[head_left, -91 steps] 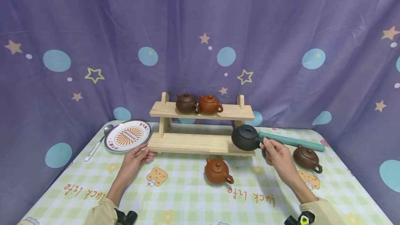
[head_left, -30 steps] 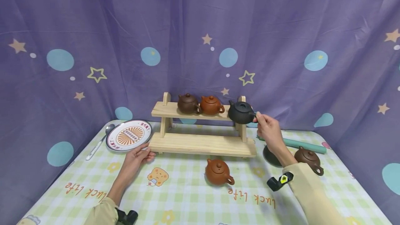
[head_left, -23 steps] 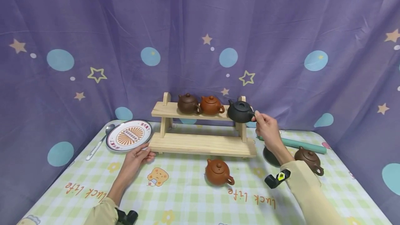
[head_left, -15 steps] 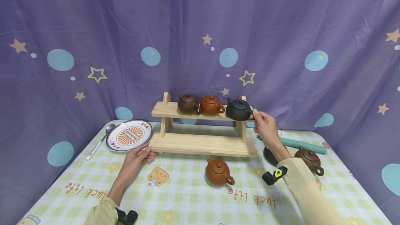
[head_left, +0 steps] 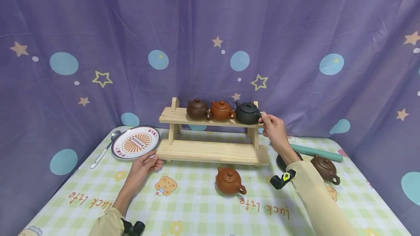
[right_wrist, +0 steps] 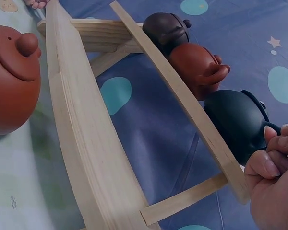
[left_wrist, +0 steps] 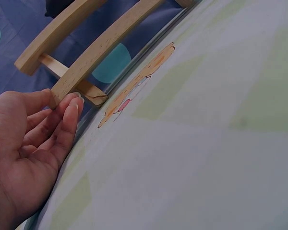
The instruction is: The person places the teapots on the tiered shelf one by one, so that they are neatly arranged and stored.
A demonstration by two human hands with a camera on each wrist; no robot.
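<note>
The desk (head_left: 197,210) spreads beneath the left grip (head_left: 144,166) and the right grip (head_left: 275,128). Between them stands the wooden rack (head_left: 213,146); the left grip pinches the end of its lower shelf. Just inward of the right grip, at the upper shelf, is the black teapot (head_left: 247,115); whether its base bears on the wood I cannot tell. Beyond it from that grip stands an orange teapot (head_left: 220,113). The black body is probably hard, brittle, smooth and fairly light. Its lid (head_left: 248,107) may be loose, so level carrying suits it. The small handle (right_wrist: 274,127), clamped in the right grip, seems the surest hold.
</note>
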